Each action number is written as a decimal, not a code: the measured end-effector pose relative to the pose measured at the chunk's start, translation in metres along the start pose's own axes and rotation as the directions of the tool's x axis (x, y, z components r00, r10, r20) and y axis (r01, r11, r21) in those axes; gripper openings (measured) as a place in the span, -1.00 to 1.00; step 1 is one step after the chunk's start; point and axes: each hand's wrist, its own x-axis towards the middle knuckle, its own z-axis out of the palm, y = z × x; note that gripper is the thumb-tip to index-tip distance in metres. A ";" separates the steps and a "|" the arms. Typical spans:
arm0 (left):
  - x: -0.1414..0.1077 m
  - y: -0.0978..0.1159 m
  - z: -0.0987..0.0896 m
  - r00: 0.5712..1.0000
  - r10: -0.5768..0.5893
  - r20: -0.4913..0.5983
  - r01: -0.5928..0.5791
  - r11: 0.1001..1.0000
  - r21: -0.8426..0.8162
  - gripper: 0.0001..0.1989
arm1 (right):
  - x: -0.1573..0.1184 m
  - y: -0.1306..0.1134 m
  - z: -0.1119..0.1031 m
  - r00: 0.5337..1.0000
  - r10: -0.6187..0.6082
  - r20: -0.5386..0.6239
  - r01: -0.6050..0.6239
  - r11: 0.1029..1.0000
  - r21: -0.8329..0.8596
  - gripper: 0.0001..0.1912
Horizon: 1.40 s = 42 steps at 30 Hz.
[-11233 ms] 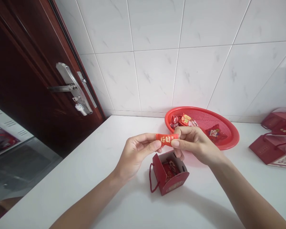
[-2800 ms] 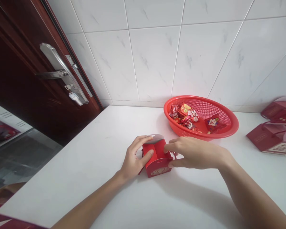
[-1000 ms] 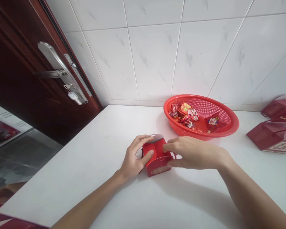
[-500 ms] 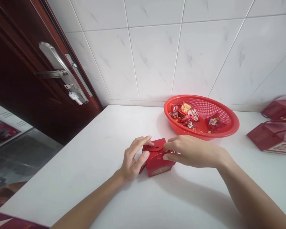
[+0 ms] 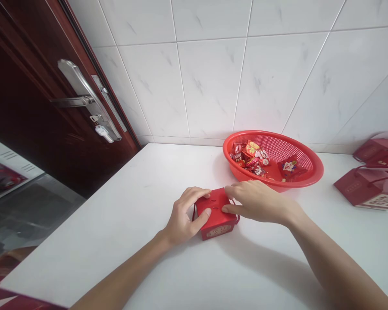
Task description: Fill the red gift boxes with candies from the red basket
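The small red box [image 5: 217, 231] stood on the white table [image 5: 168, 275] just below the middle of the frame, between both hands. Half a second earlier its curved front flap had stood raised; now the top flaps [image 5: 216, 201] lay nearly flat, so the box looked covered over, its inside out of sight. The left hand [image 5: 183, 216] lay on its left side, thumb and fingers well parted on top. The right hand [image 5: 257, 201] touched the right edge, thumb and forefinger narrowly apart; whether they pinched anything could not be told. Farther out, the red basket [image 5: 317, 172] held wrapped sweets [image 5: 252, 156], and other red boxes [image 5: 355, 187] stood at the right of the frame.
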 end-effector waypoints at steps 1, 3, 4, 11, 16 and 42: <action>0.000 0.000 0.000 1.000 -0.003 0.001 0.003 1.000 0.001 -0.70 | 0.000 0.002 -0.001 1.000 0.003 -0.003 -0.003 1.000 0.017 -0.69; 0.000 -0.001 0.000 1.000 -0.009 0.003 0.009 1.000 0.003 -0.70 | 0.001 0.007 -0.002 1.000 0.012 0.002 -0.012 0.997 0.074 -0.67; 0.000 -0.001 0.000 1.000 -0.010 0.003 0.010 1.000 0.003 -0.71 | 0.002 0.010 -0.001 1.000 0.015 0.015 -0.017 0.993 0.113 -0.63; 0.000 -0.003 0.000 1.000 -0.025 0.008 0.025 1.000 0.005 -0.73 | 0.015 0.032 0.023 0.992 0.008 0.127 -0.069 0.871 0.487 -0.42; 0.001 -0.004 0.000 0.999 -0.044 0.003 0.044 0.999 -0.014 -0.73 | 0.010 0.038 0.043 0.998 -0.031 0.049 -0.016 0.662 0.749 -0.39; 0.021 -0.021 -0.036 0.779 -0.547 0.307 0.596 0.798 -0.091 -0.59 | -0.006 -0.017 0.031 0.970 0.049 -0.238 0.120 0.757 0.642 -0.84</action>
